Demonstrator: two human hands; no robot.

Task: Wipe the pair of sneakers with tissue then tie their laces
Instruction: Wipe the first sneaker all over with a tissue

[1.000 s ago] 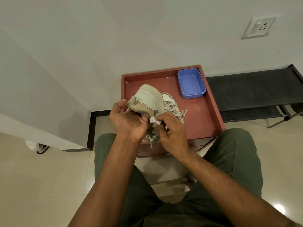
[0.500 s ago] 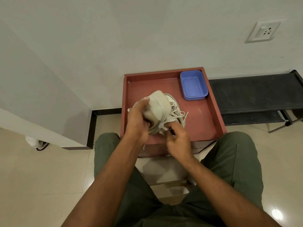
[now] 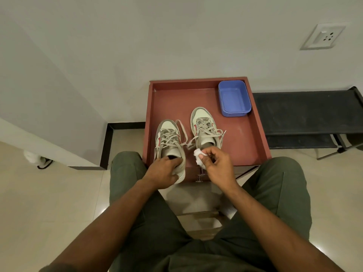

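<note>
Against a plain white wall stood a reddish-brown wooden bench [image 3: 253, 134] with a raised rim, a blue plastic tub [image 3: 234, 98] in its far right corner. Both white-and-grey sneakers sat upright near its front edge — the left sneaker [image 3: 170, 146] gripped at the heel by the left hand [image 3: 163, 172], the right sneaker [image 3: 204, 128] untouched. The right hand [image 3: 216, 163] pinched a crumpled white tissue [image 3: 198, 159]. Wiping looked nearly finished; the loose laces [image 3: 191, 142] remained untied on both shoes.

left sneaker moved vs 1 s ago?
Yes. The left sneaker was held up tilted, sole showing, above the red tray; it now stands upright on the tray beside the right sneaker, left hand gripping its heel.
</note>
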